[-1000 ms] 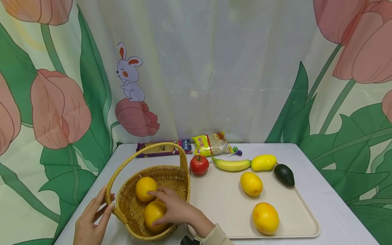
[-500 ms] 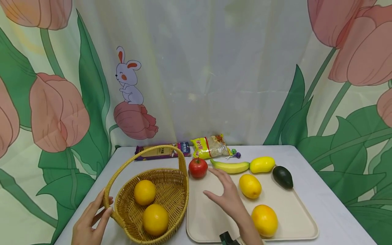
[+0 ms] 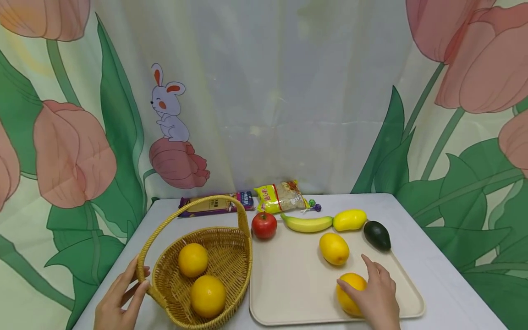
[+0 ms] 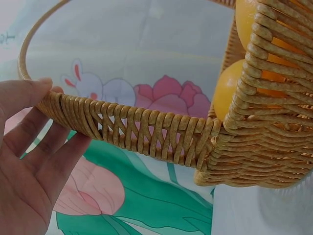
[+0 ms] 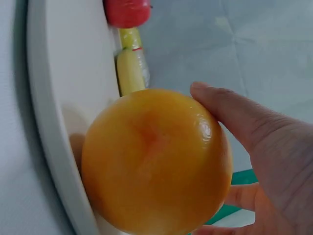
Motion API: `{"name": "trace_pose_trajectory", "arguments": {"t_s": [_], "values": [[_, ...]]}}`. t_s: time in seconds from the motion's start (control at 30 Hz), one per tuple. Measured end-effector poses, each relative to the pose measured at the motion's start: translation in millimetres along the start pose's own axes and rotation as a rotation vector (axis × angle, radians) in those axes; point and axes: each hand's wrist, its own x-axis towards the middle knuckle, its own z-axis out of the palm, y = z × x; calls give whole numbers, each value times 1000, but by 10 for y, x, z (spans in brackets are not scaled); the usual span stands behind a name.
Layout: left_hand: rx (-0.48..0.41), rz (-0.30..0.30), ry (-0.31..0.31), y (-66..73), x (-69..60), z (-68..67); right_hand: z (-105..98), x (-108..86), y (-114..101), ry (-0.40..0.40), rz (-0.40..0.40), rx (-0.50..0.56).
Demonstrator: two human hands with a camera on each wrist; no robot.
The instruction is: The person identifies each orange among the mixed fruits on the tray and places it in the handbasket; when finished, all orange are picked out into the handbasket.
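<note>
My left hand (image 3: 121, 298) pinches the handle (image 3: 142, 263) of a wicker basket (image 3: 237, 279) between thumb and fingers. The left wrist view shows the fingertips on the woven lower part of the handle. Two oranges (image 3: 208, 296) lie in the basket. My right hand (image 3: 377, 293) is spread over a round yellow-orange fruit (image 3: 347, 300) on the near right of a cream tray (image 3: 288, 293). Its thumb lies across the fruit in the head view. In the right wrist view the thumb is at the edge of the fruit (image 5: 156, 166), with other fingers partly hidden behind it; firm contact is unclear.
On the tray, a lemon (image 3: 334, 249) lies farther back. A red apple (image 3: 264, 225), banana (image 3: 307, 223), yellow mango-shaped fruit (image 3: 349, 220) and avocado (image 3: 377, 236) line its far edges. Behind stand a purple packet (image 3: 210, 206), a yellow snack bag (image 3: 280, 197) and small lollipops (image 3: 315, 206).
My right hand has left the oranges in the basket and moved right across the tray to the yellow-orange fruit. My left hand keeps its hold on the basket handle.
</note>
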Motion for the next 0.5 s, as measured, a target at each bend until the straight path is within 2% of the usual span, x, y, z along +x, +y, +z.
{"name": "trace_pose_trajectory", "arguments": {"t_s": [0.2, 0.37, 0.5], "values": [[-6, -7, 3, -19, -18, 0, 59, 18, 124, -89, 65, -54], [-9, -6, 4, -21, -20, 3, 110, -7, 192, -162, 21, -58], [-8, -5, 2, -16, -18, 6, 145, -24, 218, -191, 19, -38]]}}
